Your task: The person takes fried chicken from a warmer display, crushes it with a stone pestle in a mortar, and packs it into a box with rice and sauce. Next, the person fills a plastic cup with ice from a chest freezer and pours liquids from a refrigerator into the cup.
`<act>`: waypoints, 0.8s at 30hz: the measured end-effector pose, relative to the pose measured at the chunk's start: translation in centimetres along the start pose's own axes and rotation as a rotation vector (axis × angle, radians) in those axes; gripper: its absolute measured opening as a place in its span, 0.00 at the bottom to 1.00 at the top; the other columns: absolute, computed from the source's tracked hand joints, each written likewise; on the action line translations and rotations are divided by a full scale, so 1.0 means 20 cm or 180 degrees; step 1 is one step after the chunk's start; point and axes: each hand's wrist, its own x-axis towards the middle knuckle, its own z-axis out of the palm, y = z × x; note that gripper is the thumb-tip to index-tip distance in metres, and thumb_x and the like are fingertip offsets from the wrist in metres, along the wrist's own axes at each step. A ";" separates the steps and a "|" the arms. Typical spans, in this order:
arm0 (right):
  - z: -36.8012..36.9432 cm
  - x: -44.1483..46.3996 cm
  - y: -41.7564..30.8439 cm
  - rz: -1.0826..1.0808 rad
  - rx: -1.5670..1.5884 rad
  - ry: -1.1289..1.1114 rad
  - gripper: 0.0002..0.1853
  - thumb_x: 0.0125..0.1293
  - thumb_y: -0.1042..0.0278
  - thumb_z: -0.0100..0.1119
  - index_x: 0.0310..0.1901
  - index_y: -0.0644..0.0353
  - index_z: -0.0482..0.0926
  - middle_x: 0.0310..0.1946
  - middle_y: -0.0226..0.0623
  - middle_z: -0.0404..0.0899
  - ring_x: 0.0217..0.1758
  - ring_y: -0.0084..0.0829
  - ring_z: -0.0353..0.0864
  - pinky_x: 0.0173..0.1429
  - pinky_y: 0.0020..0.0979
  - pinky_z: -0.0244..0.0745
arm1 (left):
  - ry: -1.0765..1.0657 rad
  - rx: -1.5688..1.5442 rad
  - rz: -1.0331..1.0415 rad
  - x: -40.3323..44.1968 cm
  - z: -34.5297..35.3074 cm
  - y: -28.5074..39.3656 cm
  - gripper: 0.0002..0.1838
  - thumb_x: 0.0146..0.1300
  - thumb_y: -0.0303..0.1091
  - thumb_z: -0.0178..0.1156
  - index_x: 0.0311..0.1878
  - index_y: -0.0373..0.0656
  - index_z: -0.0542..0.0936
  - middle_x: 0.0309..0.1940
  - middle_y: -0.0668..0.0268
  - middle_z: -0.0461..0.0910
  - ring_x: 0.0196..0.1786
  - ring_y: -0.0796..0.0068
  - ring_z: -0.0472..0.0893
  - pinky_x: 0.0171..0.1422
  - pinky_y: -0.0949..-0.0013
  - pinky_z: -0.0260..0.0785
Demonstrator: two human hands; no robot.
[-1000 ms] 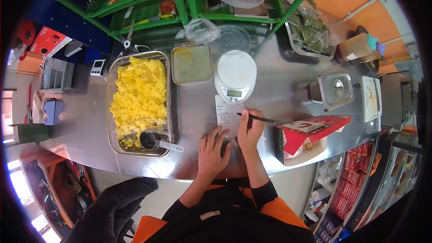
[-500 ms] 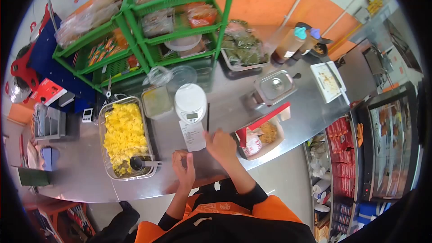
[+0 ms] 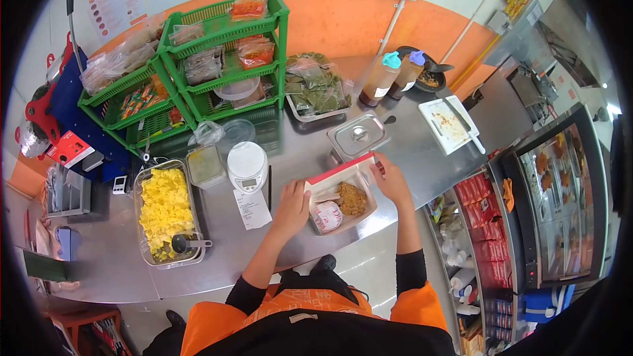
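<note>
An open cardboard food box (image 3: 361,220) with a red lid edge stands at the front of the steel counter. Inside lie a round white wrapped bundle with red print (image 3: 328,216) and a piece of brown fried chicken (image 3: 351,199). My left hand (image 3: 293,206) grips the box at its back left corner. At the back right corner, the fingers of my right hand (image 3: 391,180) are closed on the lid edge. A paper receipt (image 3: 252,209) lies left of my left hand, below a white kitchen scale (image 3: 247,166).
A glass dish of yellow food (image 3: 163,207) with a black scoop stands at left. Behind are green racks (image 3: 224,39), a lidded steel container (image 3: 359,134), a tray of leaf-wrapped packets (image 3: 316,89) and sauce bottles (image 3: 380,79). A white cutting board (image 3: 448,128) with a knife is at right.
Both hands have moved to the food box and taken hold of its back corners. Before, they were near the receipt, away from the box. The view has shifted too.
</note>
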 end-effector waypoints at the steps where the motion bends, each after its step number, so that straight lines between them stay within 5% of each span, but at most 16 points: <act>1: -0.01 0.00 0.00 -0.0040 -0.0008 -0.0069 0.22 0.63 0.70 0.56 0.60 0.60 0.71 0.42 0.49 0.81 0.42 0.43 0.81 0.48 0.35 0.76 | -0.0056 0.0058 -0.0077 -0.02 -0.05 0.07 0.18 0.70 0.30 0.44 0.61 0.39 0.69 0.56 0.50 0.66 0.59 0.46 0.66 0.65 0.54 0.61; 4: -0.01 -0.07 0.11 -0.0628 0.0107 -0.0204 0.21 0.61 0.78 0.53 0.57 0.57 0.75 0.43 0.45 0.80 0.44 0.42 0.81 0.49 0.35 0.76 | -0.0326 -0.0102 -0.0047 -0.12 -0.01 0.01 0.19 0.70 0.29 0.44 0.63 0.42 0.68 0.57 0.48 0.64 0.59 0.48 0.67 0.66 0.55 0.60; 7: 0.03 -0.15 0.19 -0.1033 0.0648 -0.0162 0.21 0.59 0.84 0.50 0.55 0.59 0.71 0.46 0.44 0.76 0.49 0.39 0.78 0.55 0.34 0.73 | 0.0155 -0.0005 0.0022 -0.25 0.16 0.02 0.21 0.66 0.24 0.48 0.62 0.45 0.69 0.59 0.48 0.62 0.60 0.45 0.67 0.65 0.53 0.62; 10: 0.13 -0.21 0.27 -0.0273 0.1486 -0.0557 0.18 0.62 0.84 0.47 0.54 0.61 0.67 0.49 0.40 0.72 0.54 0.33 0.73 0.61 0.30 0.67 | 0.0812 -0.0790 0.0040 -0.29 0.36 -0.02 0.22 0.64 0.21 0.49 0.62 0.47 0.70 0.60 0.48 0.60 0.62 0.46 0.66 0.67 0.55 0.62; 17: 0.05 -0.12 0.18 -0.0143 0.0928 -0.0837 0.19 0.69 0.64 0.46 0.60 0.60 0.65 0.52 0.45 0.78 0.56 0.43 0.78 0.62 0.33 0.68 | 0.1061 -0.1033 -0.0579 -0.20 0.34 0.03 0.20 0.64 0.23 0.47 0.59 0.45 0.71 0.59 0.50 0.60 0.63 0.51 0.66 0.66 0.59 0.63; 24: 0.02 -0.07 0.25 -0.0144 0.0888 -0.1187 0.22 0.68 0.62 0.49 0.60 0.60 0.72 0.54 0.43 0.78 0.59 0.38 0.76 0.61 0.32 0.68 | 0.0958 -0.1504 -0.0618 -0.18 0.37 0.00 0.21 0.64 0.25 0.47 0.61 0.46 0.69 0.59 0.53 0.60 0.64 0.58 0.64 0.68 0.61 0.61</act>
